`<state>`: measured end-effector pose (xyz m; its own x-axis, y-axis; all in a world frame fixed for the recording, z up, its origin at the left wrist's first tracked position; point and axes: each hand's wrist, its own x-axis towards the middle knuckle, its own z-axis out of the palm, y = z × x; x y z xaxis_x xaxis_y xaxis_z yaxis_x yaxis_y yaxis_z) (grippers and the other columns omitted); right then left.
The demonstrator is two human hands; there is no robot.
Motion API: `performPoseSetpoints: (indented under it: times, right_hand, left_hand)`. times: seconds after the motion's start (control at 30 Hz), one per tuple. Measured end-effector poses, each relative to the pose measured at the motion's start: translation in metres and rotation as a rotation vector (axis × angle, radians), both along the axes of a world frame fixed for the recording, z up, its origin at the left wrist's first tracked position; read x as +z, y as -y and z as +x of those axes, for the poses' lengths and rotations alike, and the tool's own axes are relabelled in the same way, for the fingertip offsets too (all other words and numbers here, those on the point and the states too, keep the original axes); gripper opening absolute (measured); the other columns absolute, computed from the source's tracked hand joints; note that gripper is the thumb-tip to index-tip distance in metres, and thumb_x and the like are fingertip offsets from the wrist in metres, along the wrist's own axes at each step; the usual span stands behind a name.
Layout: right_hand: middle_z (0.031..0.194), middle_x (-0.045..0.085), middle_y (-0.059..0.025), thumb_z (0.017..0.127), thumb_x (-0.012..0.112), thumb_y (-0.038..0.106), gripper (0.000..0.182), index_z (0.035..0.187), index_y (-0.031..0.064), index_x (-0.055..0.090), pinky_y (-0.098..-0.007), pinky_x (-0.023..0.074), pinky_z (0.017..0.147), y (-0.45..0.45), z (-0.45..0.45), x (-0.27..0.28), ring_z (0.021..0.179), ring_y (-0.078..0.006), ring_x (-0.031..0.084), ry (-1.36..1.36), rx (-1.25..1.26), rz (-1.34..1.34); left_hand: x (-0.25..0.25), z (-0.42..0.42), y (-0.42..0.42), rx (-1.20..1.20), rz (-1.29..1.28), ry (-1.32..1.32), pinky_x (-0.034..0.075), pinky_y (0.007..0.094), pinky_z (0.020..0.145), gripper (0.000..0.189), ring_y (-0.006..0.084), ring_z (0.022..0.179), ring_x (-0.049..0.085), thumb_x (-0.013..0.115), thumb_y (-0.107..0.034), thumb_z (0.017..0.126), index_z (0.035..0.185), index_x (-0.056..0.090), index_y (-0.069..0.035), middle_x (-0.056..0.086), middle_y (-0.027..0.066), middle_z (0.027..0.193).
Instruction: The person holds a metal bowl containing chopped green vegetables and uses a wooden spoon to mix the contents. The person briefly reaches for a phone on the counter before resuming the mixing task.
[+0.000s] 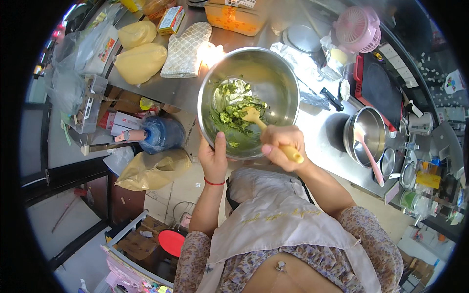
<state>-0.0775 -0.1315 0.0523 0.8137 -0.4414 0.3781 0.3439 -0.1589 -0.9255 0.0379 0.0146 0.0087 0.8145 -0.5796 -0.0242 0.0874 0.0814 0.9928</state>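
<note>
A large stainless steel mixing bowl (pixel 280 78) is tilted toward me at the front of the counter. My left hand (pixel 214 157) grips its near left rim, thumb over the edge. In my right hand (pixel 284 146) is a yellow spatula (pixel 253 115), its handle end sticking out below my fist. The spatula's head rests among chopped leafy greens (pixel 234 117), which lie in a loose clump on the left side of the bowl. A thin yellowish liquid or film coats part of the inner wall.
A quilted oven mitt (pixel 187 51) and yellow-filled bags (pixel 141 64) lie to the left. On the right are crumpled foil (pixel 311 88), a black-handled knife (pixel 331 99), a smaller steel bowl (pixel 366 135) holding a pink spatula (pixel 368 157), and a red-edged griddle (pixel 379 88).
</note>
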Motion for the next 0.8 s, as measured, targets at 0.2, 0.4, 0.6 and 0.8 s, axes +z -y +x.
performPoseSetpoints:
  times: [0.2, 0.4, 0.6, 0.8]
  right_hand:
    - [0.051, 0.04, -0.0093, 0.071, 0.059, -0.002, 0.032, 0.052, 0.0016, 0.034, -0.0345, 0.038, 0.05, -0.012, -0.041, -0.021, 0.049, -0.0251, 0.043, -0.023, 0.041, 0.137]
    - [0.043, 0.031, -0.0035, 0.069, 0.049, 0.008, 0.026, 0.048, 0.0087, 0.033, -0.0338, 0.0341, 0.053, 0.01, -0.055, -0.038, 0.041, -0.0153, 0.026, 0.167, -0.061, 0.65]
    - [0.044, 0.035, -0.0022, 0.082, 0.048, 0.017, 0.039, 0.047, 0.0117, 0.031, -0.0321, 0.0364, 0.051, 0.067, -0.02, 0.005, 0.041, -0.0128, 0.032, 0.14, -0.164, 0.74]
    - [0.048, 0.041, 0.0002, 0.075, 0.054, 0.005, 0.029, 0.05, 0.003, 0.04, -0.0271, 0.0265, 0.044, 0.022, -0.013, -0.012, 0.045, -0.0095, 0.034, -0.134, -0.181, 0.238]
  left_hand:
    - [-0.011, -0.024, 0.009, 0.07, -0.011, 0.05, 0.011, 0.0352, 0.112, 0.05, 0.0275, 0.142, 0.008, 0.048, -0.017, 0.096, 0.136, 0.034, 0.009, 0.011, 0.0219, 0.152]
    - [-0.008, -0.018, 0.008, -0.024, 0.04, 0.203, 0.025, 0.0348, 0.107, 0.054, 0.0281, 0.139, 0.019, 0.047, -0.02, 0.097, 0.141, 0.027, 0.006, 0.01, 0.0226, 0.152]
    - [0.02, -0.011, 0.015, -0.047, 0.021, -0.054, 0.053, 0.0202, 0.047, 0.055, 0.0148, 0.087, 0.061, 0.045, -0.024, 0.098, 0.142, 0.023, -0.001, 0.041, 0.017, 0.132]
    - [0.02, -0.016, 0.017, -0.021, 0.022, 0.051, 0.05, 0.0187, 0.038, 0.046, 0.0076, 0.062, 0.059, 0.042, -0.022, 0.099, 0.139, 0.028, -0.005, 0.055, 0.0085, 0.106]
